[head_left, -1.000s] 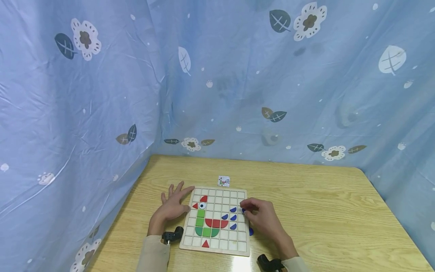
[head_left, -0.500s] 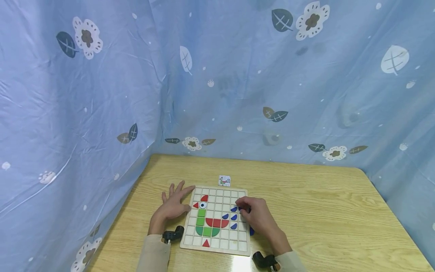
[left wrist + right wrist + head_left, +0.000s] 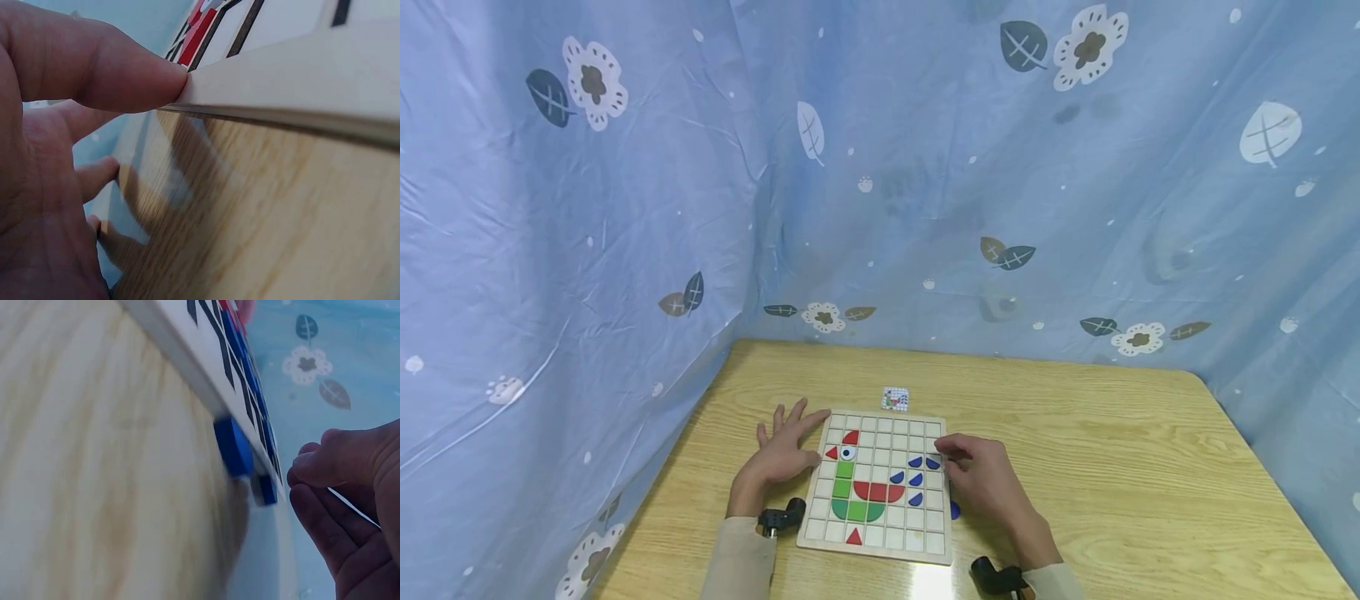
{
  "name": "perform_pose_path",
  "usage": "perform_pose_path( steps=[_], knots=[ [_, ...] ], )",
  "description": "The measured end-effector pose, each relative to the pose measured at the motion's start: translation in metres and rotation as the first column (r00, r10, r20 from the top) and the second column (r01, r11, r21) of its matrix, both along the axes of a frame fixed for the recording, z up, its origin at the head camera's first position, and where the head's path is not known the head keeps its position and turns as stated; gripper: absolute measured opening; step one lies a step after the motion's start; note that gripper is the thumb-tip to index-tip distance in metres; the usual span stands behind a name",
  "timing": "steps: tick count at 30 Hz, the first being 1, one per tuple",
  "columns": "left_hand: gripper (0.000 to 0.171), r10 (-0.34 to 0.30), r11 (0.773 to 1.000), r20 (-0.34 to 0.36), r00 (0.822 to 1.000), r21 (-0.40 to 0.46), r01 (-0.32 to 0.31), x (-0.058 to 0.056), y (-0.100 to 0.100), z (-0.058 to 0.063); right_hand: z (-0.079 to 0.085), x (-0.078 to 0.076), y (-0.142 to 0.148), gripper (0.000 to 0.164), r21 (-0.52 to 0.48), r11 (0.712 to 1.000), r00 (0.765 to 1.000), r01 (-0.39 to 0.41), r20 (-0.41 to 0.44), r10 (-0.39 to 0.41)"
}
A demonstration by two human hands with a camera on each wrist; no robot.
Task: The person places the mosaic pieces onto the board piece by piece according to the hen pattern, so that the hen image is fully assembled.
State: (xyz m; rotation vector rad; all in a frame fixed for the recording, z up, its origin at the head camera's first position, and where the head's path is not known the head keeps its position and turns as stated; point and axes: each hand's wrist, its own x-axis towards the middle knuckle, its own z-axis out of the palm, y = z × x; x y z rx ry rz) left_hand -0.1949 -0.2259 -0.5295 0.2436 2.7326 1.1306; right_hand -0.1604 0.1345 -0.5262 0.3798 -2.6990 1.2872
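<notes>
My left hand (image 3: 778, 454) rests with spread fingers along the left edge of a wooden grid board (image 3: 917, 542). In the left wrist view, its thumb (image 3: 137, 75) touches the board's rim. My right hand (image 3: 981, 471) hovers at the board's right edge, fingers loosely curled and nothing seen between them. Just left of its fingertips, a blue half-round piece (image 3: 932, 463) lies in the rightmost column. Several other blue pieces, a red half-round shape (image 3: 877, 492), green squares (image 3: 844, 471), a white eye disc (image 3: 847, 452) and red triangles (image 3: 854, 537) lie on the grid.
A small printed card (image 3: 895, 399) with a coloured grid picture lies behind the board. Loose blue pieces (image 3: 234, 447) sit on the wooden table (image 3: 1112, 483) against the board's right side, partly under my right hand. A blue patterned curtain (image 3: 925, 167) hangs behind.
My right hand moved left over the board's right column, then drew back right. The blue piece from its fingers now lies in that column. My left hand stays still.
</notes>
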Motion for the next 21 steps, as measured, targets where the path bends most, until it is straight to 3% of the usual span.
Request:
perform_pose_path(
  steps=[8,15,21],
  knots=[
    [0.086,0.005,1.000,0.001,1.000,-0.010,-0.005,-0.002,0.000,-0.004,-0.005,0.011,0.021,0.032,0.015,1.000,1.000,-0.023,0.003,0.023],
    [0.086,0.000,1.000,0.004,1.000,-0.009,0.000,0.002,0.002,-0.001,-0.002,0.033,0.045,0.030,-0.039,0.999,0.996,0.020,0.092,-0.016],
    [0.086,0.000,1.000,0.001,1.000,0.004,0.000,0.003,0.002,0.001,0.000,0.031,0.056,0.030,-0.072,0.997,0.995,-0.009,0.099,0.016]
  ],
)
